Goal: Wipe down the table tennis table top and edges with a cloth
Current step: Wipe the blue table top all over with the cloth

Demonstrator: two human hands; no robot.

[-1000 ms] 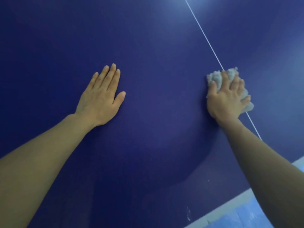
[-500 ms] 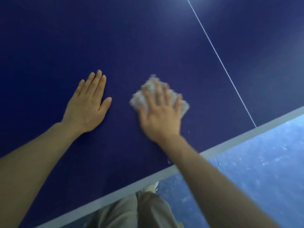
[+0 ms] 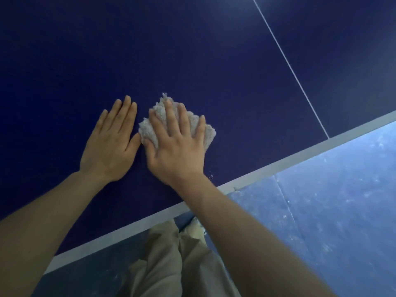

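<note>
The dark blue table tennis table top (image 3: 192,61) fills most of the view, with a thin white centre line (image 3: 289,65) running toward its grey-white near edge (image 3: 278,163). My right hand (image 3: 177,146) presses flat, fingers spread and straight, on a fluffy pale grey cloth (image 3: 209,130) lying on the table. My left hand (image 3: 111,142) rests flat on the table just left of the cloth, its thumb almost touching it.
Below the table edge lies a scuffed blue floor (image 3: 332,211). My beige trousers (image 3: 171,264) and a shoe tip (image 3: 196,228) show beside the edge. A few pale specks (image 3: 211,175) lie on the table near my right wrist.
My right hand has swept the cloth leftward from the centre line until it sits beside my left hand. The view has dropped, showing the table edge, floor and my legs.
</note>
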